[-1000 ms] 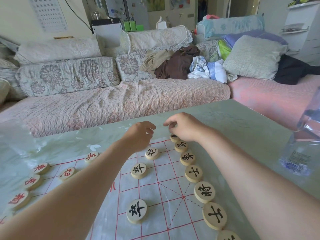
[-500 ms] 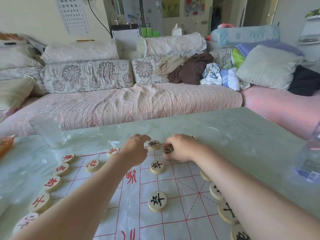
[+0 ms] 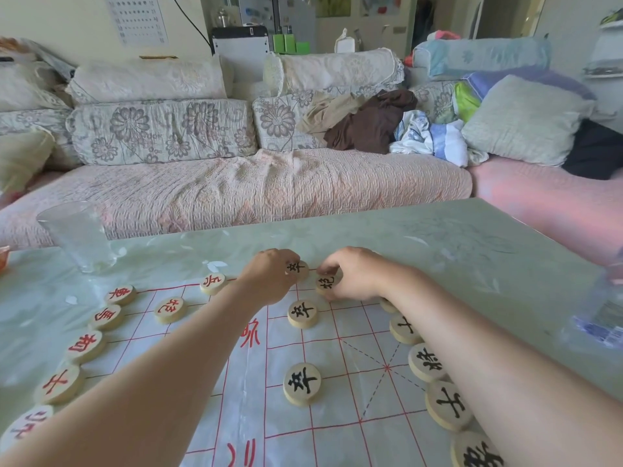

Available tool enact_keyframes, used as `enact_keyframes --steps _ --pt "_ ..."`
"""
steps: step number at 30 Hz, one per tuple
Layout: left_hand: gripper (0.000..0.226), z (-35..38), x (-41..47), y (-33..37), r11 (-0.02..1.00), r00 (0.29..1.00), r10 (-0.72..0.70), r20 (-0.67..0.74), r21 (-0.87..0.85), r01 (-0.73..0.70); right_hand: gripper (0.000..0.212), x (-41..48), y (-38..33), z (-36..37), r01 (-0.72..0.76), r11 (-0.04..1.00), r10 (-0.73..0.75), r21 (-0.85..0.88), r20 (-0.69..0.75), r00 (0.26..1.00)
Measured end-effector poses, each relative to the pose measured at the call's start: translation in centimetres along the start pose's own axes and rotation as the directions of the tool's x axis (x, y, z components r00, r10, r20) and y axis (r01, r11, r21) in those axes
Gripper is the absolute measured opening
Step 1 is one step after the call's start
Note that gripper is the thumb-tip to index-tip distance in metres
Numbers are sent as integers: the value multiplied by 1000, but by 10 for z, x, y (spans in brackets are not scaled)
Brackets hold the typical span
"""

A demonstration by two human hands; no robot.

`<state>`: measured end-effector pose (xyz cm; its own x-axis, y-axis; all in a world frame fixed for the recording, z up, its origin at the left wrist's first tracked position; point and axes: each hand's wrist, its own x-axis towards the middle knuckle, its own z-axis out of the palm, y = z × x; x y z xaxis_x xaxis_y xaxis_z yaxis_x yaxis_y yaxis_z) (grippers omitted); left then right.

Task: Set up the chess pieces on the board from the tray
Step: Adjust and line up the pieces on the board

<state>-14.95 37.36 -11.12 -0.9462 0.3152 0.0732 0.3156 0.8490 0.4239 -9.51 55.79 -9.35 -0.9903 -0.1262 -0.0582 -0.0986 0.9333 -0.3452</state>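
Note:
A plastic sheet board (image 3: 337, 392) with red grid lines lies on the table. Round wooden pieces stand on it: red-lettered ones (image 3: 86, 345) along the left edge, black-lettered ones (image 3: 450, 404) along the right. Two black soldier pieces (image 3: 302, 383) (image 3: 302, 313) sit in the middle column. At the board's far edge my left hand (image 3: 269, 278) pinches another black soldier piece (image 3: 298, 268). Right beside it my right hand (image 3: 354, 276) pinches a black cannon piece (image 3: 327, 284). No tray is in view.
A clear drinking glass (image 3: 79, 235) stands on the pale green table (image 3: 455, 251) at the far left. A plastic water bottle (image 3: 603, 311) stands blurred at the right edge. Behind the table runs a sofa (image 3: 236, 187) with cushions and clothes.
Both hands came down onto the far row, and each now pinches a black piece on the board. The camera view shifted, bringing the glass and more red pieces into sight.

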Motion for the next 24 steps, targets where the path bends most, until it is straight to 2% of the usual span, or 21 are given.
enact_keyframes --steps 4,8,11,15,20,24 --pt "47 -2 -7 -2 999 999 45 -26 7 -45 64 -4 -3 -1 21 1000 -21 0 -15 1000" --pt "32 -9 -27 -3 993 988 110 -104 -38 -115 52 -15 -17 -4 105 994 -105 -7 -46 993" --pt "28 -16 -48 -2 991 992 121 -45 -52 -123 48 -20 -29 -4 182 970 -193 -164 -52 980" --pt "30 -21 -72 -5 995 995 96 37 -24 -95 57 -30 -41 -1 217 964 -215 -151 30 976" --pt "38 -17 -84 -12 991 991 87 98 -114 -76 43 -35 -48 1 244 951 -248 -192 1 969" --pt "33 -15 -83 -14 987 992 88 87 -144 -74 42 -32 -50 1 233 956 -234 -176 15 972"
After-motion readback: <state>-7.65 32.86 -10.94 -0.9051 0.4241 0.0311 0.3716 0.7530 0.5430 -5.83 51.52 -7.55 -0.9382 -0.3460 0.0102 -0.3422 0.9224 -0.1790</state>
